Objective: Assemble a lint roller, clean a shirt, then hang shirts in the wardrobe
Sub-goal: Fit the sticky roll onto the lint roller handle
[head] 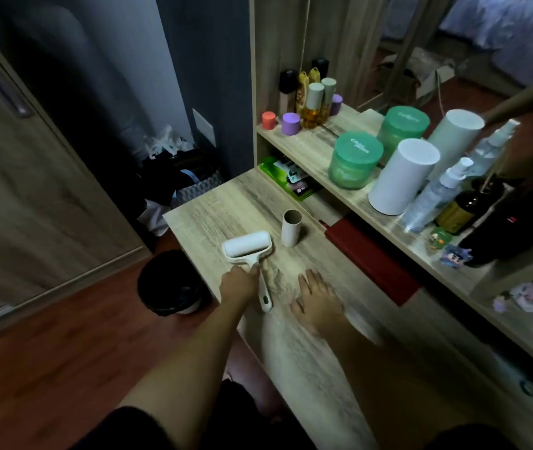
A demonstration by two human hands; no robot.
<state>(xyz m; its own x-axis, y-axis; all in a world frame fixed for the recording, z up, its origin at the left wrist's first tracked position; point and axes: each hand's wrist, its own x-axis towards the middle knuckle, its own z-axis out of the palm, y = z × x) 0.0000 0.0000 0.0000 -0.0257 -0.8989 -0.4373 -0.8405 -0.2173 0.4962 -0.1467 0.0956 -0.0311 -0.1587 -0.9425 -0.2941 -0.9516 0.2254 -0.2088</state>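
Note:
A white lint roller [248, 249] lies on the wooden dressing table [307, 352], its roll end pointing away from me and its handle toward me. My left hand [238, 282] grips the handle just below the roll. A bare cardboard tube [291, 228] stands upright just right of the roller. Flat on the tabletop to the right of the handle rests my right hand [315, 298], fingers spread and holding nothing. No shirt is in view.
The shelf [294, 142] above the table carries several jars, bottles and white cylinders before a mirror. A red box [372, 259] sits under the shelf. A black bin [169, 284] stands on the floor left of the table, a wardrobe door [25, 177] further left.

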